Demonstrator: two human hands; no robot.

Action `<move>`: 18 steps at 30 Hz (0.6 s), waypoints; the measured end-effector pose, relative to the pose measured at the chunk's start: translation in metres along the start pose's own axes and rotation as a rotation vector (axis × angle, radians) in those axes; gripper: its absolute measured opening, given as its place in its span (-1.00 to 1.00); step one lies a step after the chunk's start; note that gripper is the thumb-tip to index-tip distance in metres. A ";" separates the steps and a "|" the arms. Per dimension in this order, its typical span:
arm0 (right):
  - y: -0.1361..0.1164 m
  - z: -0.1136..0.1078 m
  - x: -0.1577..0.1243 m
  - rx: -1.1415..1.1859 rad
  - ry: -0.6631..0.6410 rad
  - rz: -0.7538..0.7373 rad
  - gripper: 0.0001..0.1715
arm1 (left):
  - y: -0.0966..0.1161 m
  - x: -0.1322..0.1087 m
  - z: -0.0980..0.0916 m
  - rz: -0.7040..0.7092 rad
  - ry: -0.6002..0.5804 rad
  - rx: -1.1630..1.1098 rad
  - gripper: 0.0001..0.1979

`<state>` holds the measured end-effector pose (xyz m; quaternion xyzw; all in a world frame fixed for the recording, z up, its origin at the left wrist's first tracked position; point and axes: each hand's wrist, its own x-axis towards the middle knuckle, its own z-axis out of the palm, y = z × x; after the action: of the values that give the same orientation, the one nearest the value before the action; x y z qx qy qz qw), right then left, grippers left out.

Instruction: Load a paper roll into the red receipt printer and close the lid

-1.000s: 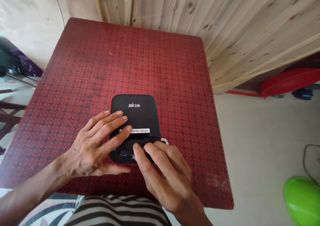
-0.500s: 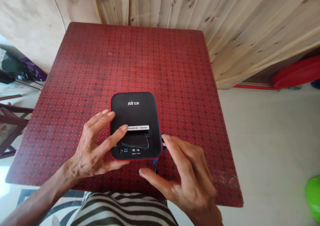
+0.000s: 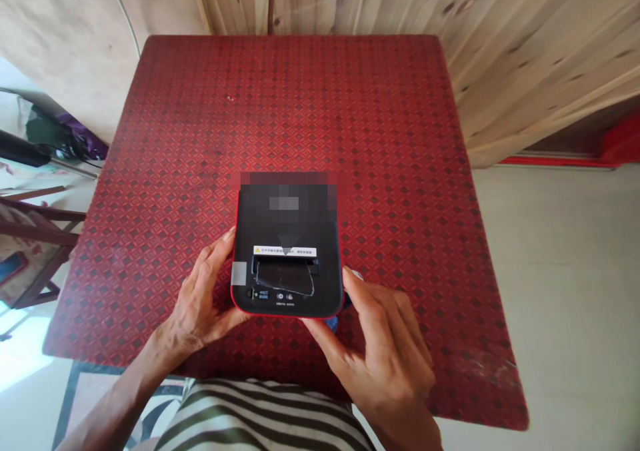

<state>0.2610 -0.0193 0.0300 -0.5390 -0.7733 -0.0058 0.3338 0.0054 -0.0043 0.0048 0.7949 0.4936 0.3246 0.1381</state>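
Observation:
A small black printer (image 3: pixel 287 234) with red sides stands near the front of the table. A white label strip (image 3: pixel 285 251) crosses its top, above a slot with a dark flap (image 3: pixel 285 278). My left hand (image 3: pixel 203 298) grips the left side, its thumb at the front edge. On the opposite side, my right hand (image 3: pixel 383 344) has its fingers against the right side and its thumb at the front corner. Something blue (image 3: pixel 331 323) shows just under the front right corner, mostly hidden. The printer's far part is blurred into blocks.
A red patterned cloth covers the table (image 3: pixel 320 111), which meets a wooden plank wall (image 3: pixel 350 4) at the back. To the left are a wooden chair (image 3: pixel 40 214) and a black-handled pole (image 3: pixel 25 150). Pale floor (image 3: pixel 565 271) lies to the right.
My left hand has moved off the printer's top to its left side. My right thumb has come up to the front edge. The printer sits farther right in view, as the camera has shifted.

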 end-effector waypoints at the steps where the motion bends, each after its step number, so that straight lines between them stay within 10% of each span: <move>1: 0.000 0.000 0.000 0.003 0.002 -0.001 -0.39 | -0.001 0.000 0.000 0.008 -0.002 0.001 -0.02; 18: 0.021 -0.013 -0.017 0.186 0.064 0.148 -0.30 | 0.002 -0.003 -0.010 0.201 0.135 0.186 -0.39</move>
<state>0.2885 -0.0294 0.0245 -0.5606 -0.7177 0.0736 0.4064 -0.0006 -0.0084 0.0120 0.8261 0.4476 0.3424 -0.0026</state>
